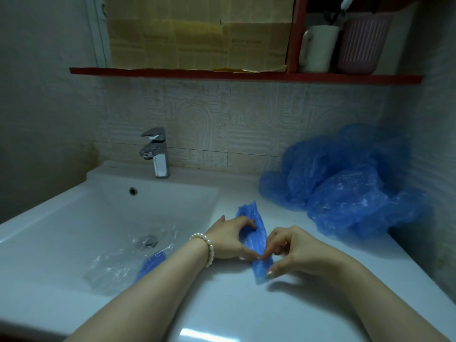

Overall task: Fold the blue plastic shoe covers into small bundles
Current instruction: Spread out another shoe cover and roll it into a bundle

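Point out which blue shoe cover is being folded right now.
The flattened shoe cover on the counter, pinched by the left hand and right hand. The others sit in a puffy loose pile by the wall.

**Bare forearms, pearl bracelet**

No sleeves in view; both forearms bare to frame edge. Left hand (228,239): wrist wore single-strand bracelet (208,248) of white, roundish pearl-like beads. Right hand (293,253): thumbnail carried pale, glittery polish. Other nails too small/blurred to tell.

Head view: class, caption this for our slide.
Both hands, left hand and right hand, pinch a flattened blue shoe cover beside the sink.
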Demonstrator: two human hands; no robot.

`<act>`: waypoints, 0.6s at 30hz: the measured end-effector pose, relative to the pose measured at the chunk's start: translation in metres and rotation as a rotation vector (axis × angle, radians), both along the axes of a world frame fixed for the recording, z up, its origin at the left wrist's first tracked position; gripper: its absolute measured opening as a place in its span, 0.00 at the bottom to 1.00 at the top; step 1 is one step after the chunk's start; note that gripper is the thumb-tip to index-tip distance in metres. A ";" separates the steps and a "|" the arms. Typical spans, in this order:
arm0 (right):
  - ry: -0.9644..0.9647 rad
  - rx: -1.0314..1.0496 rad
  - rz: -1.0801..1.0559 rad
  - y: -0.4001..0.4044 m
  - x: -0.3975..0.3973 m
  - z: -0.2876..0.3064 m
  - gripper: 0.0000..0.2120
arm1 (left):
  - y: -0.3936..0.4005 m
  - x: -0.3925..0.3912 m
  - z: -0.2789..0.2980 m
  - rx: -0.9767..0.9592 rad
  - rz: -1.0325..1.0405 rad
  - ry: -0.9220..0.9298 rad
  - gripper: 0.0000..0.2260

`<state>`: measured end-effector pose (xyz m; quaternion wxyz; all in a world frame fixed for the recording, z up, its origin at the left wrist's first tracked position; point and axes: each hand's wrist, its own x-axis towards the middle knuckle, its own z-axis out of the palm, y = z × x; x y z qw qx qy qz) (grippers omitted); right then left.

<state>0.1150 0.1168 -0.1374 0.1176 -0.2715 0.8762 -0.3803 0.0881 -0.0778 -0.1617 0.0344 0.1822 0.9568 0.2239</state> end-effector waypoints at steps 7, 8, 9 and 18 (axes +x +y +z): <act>0.122 0.086 -0.013 -0.007 0.005 -0.002 0.10 | -0.004 -0.001 -0.001 0.015 -0.018 -0.070 0.38; 0.112 0.070 -0.009 -0.008 0.006 -0.002 0.10 | -0.005 -0.002 -0.001 0.025 -0.022 -0.077 0.37; 0.087 0.054 -0.002 -0.008 0.006 -0.002 0.10 | -0.006 -0.003 0.000 0.039 -0.028 -0.089 0.37; -0.085 0.121 -0.035 -0.007 0.003 0.000 0.06 | -0.012 0.000 0.020 0.168 -0.200 -0.436 0.16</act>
